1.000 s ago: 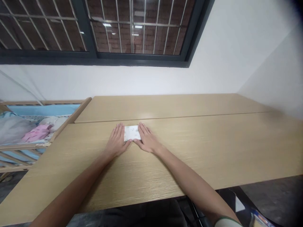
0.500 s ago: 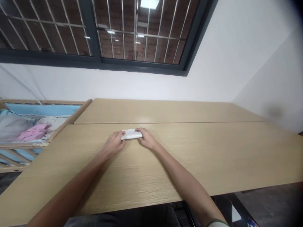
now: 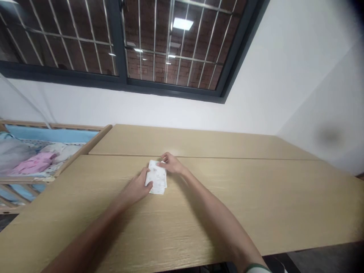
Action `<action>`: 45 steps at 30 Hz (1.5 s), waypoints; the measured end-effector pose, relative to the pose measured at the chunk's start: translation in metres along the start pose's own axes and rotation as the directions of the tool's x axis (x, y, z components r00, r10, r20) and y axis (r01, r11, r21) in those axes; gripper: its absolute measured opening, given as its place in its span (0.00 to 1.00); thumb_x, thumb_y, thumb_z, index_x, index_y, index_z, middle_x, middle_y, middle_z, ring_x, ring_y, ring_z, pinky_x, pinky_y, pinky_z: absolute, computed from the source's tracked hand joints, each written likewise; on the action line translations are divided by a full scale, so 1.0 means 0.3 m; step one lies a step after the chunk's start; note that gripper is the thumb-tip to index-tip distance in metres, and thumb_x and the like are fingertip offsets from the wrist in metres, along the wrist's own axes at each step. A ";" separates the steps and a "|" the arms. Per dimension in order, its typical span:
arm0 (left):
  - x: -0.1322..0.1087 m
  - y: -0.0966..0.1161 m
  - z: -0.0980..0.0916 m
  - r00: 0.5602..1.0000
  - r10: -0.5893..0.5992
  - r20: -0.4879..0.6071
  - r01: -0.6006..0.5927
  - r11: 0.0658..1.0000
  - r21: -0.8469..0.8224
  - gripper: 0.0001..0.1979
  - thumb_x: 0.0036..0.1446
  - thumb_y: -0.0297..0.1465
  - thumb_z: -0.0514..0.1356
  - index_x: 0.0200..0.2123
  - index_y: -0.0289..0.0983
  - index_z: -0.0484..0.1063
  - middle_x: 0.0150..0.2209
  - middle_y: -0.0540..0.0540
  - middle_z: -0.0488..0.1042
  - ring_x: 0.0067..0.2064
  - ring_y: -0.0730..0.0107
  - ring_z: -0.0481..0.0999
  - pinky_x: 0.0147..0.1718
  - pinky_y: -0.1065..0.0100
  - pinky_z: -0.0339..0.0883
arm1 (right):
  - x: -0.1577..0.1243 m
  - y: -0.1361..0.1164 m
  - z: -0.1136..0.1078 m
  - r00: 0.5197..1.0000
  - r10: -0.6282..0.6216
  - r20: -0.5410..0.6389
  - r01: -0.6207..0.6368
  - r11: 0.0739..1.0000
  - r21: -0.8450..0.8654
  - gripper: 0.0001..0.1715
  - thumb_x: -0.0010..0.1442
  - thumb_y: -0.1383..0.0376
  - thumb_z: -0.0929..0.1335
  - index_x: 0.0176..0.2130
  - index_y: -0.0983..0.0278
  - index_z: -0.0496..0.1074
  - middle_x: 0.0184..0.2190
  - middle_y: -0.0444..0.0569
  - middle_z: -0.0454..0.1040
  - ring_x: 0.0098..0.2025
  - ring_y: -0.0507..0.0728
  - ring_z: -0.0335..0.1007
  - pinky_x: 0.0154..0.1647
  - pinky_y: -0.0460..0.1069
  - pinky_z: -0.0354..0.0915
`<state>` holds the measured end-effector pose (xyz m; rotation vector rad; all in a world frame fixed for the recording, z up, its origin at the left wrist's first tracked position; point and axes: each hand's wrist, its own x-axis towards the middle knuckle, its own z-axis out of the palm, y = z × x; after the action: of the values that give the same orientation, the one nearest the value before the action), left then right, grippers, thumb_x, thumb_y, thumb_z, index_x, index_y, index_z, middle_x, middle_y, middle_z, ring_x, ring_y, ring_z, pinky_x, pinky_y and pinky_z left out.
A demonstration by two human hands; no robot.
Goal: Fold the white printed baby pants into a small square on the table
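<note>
A small folded white piece [image 3: 156, 177] with faint grey print is held up over the wooden table; whether it is cloth or paper I cannot tell. Its layers show slightly offset along the lower right edge. My left hand [image 3: 140, 185] grips its left side, thumb on the face turned to me and the other fingers partly hidden behind. At the upper right corner, my right hand [image 3: 173, 164] pinches it between the thumb and fingers.
The table [image 3: 241, 197] stretches far to the right, with a raised or separate strip along the back wall. A wooden crib [image 3: 82, 151] with blue lining and pink cloth [image 3: 36, 162] stands at the left. Above is a barred window [image 3: 173, 45].
The white piece was seen as a flat, wide strip between both hands; now its broad printed face is upright toward me. My right hand has shifted to its upper corner, my left lower.
</note>
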<state>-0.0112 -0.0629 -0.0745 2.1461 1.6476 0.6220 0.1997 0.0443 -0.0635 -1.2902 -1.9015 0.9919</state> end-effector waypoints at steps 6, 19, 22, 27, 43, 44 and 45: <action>-0.042 0.061 0.038 0.996 0.050 -0.073 -0.031 0.969 0.247 0.19 0.67 0.36 0.49 0.53 0.32 0.70 0.47 0.29 0.76 0.50 0.40 0.75 0.49 0.46 0.68 | -0.034 -0.037 0.031 0.983 -0.181 0.030 0.181 0.926 -0.330 0.22 0.69 0.55 0.67 0.56 0.66 0.68 0.54 0.59 0.74 0.55 0.62 0.72 0.56 0.58 0.68; -0.151 0.151 0.216 0.971 0.238 -0.014 -0.227 0.942 0.248 0.32 0.65 0.47 0.51 0.60 0.27 0.71 0.58 0.22 0.73 0.63 0.30 0.69 0.61 0.34 0.60 | -0.183 -0.065 0.015 0.728 -0.271 0.630 0.528 0.808 -0.261 0.29 0.77 0.54 0.56 0.73 0.50 0.55 0.74 0.40 0.50 0.76 0.56 0.43 0.77 0.59 0.40; -0.140 0.141 0.236 0.973 0.229 -0.035 -0.211 0.939 0.273 0.38 0.63 0.48 0.52 0.65 0.24 0.63 0.64 0.20 0.65 0.67 0.29 0.62 0.62 0.36 0.60 | -0.097 -0.008 -0.025 0.796 -0.261 0.547 0.503 0.788 -0.356 0.30 0.76 0.53 0.58 0.73 0.51 0.55 0.74 0.40 0.49 0.76 0.56 0.41 0.78 0.60 0.39; -0.119 0.149 0.186 0.978 0.207 0.001 -0.199 0.942 0.270 0.33 0.63 0.45 0.53 0.62 0.25 0.67 0.62 0.21 0.69 0.64 0.32 0.68 0.59 0.43 0.65 | -0.020 0.039 -0.036 0.822 -0.240 0.517 0.492 0.755 -0.433 0.34 0.76 0.51 0.55 0.74 0.59 0.53 0.75 0.45 0.46 0.77 0.57 0.37 0.78 0.58 0.36; 0.034 -0.053 0.047 0.999 -0.013 -0.037 0.022 0.965 0.260 0.18 0.69 0.43 0.48 0.35 0.38 0.70 0.39 0.37 0.79 0.44 0.51 0.79 0.44 0.58 0.67 | -0.125 0.053 0.080 0.975 -0.215 -0.046 0.170 0.869 -0.465 0.19 0.67 0.58 0.69 0.54 0.63 0.71 0.49 0.54 0.71 0.55 0.63 0.64 0.59 0.59 0.59; 0.037 -0.046 0.046 1.000 0.003 -0.015 0.001 0.966 0.259 0.18 0.69 0.41 0.47 0.36 0.38 0.70 0.40 0.37 0.79 0.45 0.52 0.78 0.45 0.59 0.67 | -0.132 0.052 0.091 0.978 -0.193 -0.082 0.136 0.881 -0.453 0.19 0.66 0.58 0.70 0.54 0.63 0.70 0.49 0.54 0.70 0.55 0.63 0.64 0.59 0.59 0.59; 0.039 -0.038 0.042 1.000 0.010 0.002 -0.010 0.966 0.257 0.17 0.70 0.40 0.46 0.37 0.38 0.70 0.41 0.36 0.79 0.46 0.52 0.78 0.44 0.59 0.67 | -0.139 0.047 0.099 0.978 -0.176 -0.113 0.108 0.888 -0.448 0.19 0.65 0.59 0.70 0.53 0.63 0.70 0.49 0.54 0.70 0.55 0.63 0.63 0.59 0.59 0.59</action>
<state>-0.0110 -0.0490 -0.0897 2.3336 1.8037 0.4284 0.1954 0.0013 -0.0945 -1.3982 -2.1378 0.3813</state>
